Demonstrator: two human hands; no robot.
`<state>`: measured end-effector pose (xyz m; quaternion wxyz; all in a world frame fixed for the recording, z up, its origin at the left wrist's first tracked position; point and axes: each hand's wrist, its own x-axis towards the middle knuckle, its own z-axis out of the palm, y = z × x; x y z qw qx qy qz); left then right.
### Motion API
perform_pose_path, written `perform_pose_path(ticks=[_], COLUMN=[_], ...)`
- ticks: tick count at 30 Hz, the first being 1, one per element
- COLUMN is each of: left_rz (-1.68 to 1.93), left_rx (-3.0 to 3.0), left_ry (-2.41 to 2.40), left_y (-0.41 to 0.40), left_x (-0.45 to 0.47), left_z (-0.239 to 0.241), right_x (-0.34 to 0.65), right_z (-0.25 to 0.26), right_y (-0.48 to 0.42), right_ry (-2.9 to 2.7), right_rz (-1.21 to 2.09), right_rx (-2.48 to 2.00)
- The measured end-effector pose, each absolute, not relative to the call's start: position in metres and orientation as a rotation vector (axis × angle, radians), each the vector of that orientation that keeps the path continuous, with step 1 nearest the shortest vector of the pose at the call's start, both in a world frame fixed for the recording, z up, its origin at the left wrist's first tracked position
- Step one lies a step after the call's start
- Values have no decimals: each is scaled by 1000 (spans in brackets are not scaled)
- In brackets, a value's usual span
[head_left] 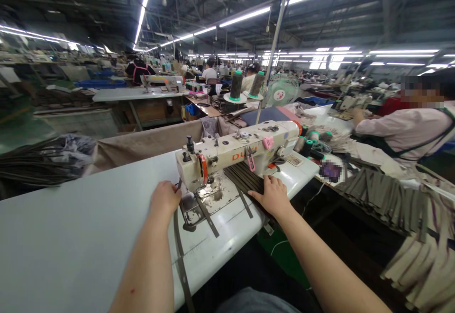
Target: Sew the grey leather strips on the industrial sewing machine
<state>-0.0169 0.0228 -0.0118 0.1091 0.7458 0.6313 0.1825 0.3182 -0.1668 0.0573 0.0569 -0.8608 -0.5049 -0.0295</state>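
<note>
A cream sewing machine (pixel 241 149) stands on a white table (pixel 71 232). My left hand (pixel 164 198) is closed on a long grey strap (pixel 179 251) just left of the needle; the strap trails back toward me over the table edge. My right hand (pixel 272 194) rests flat, fingers spread, on a stack of dark grey strips (pixel 245 178) lying under the machine's arm. Another grey strip (pixel 207 216) lies on the metal plate below the needle.
Two thread cones (pixel 236 85) stand on a rack behind the machine. A person in a pink top (pixel 401 130) works at the bench to the right, with many grey strips (pixel 387 199) hanging there. A dark bundle (pixel 42 161) lies far left.
</note>
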Motion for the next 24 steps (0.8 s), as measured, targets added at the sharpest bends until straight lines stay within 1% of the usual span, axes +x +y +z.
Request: perform_pose_path(ticks=[8,13,18,22,24], left_rz=[578,586,613,612,599], left_rx=[2192,2187,2180,2186,2196], left_ry=[1826,1806,1797,1797,1802], left_y=[26,27,27,27,27], left_x=[-18,-18,-18,-17,-16], left_z=[-17,-18,-20,-20,-19], right_x=[347,346,337,331,327], right_z=[61,60,74,116,143], right_y=[-149,-144,-157,-167,-161], right_ry=[-1621,-1672,-1642,-1564,-1594], right_rz=[106,102,-119,-443,-552], right_rx=[-2615,-2559,-2483,-2311,-2168])
